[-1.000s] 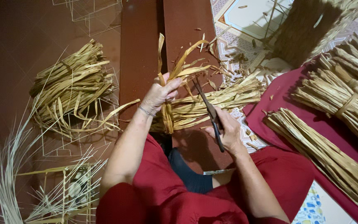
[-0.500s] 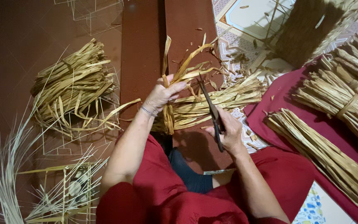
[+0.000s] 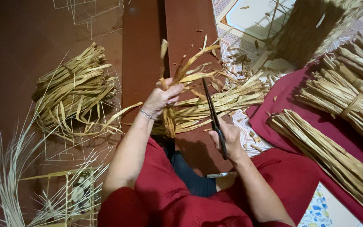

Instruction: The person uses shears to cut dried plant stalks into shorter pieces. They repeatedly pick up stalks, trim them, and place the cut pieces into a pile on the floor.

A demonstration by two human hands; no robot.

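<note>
My left hand (image 3: 161,97) grips a bunch of dried leaf strips (image 3: 177,80) upright above my lap; my right hand (image 3: 228,141) holds dark scissors (image 3: 213,115), blades beside them; I'd cut squarely, fingers clear.

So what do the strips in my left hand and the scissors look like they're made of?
The strips look like dried plant leaf or reed: matte tan, flat, fibrous, curling at the ends. The scissors look like dark metal with a dull finish; their blades are thin and rigid. The handles are hidden in the right hand.
</note>
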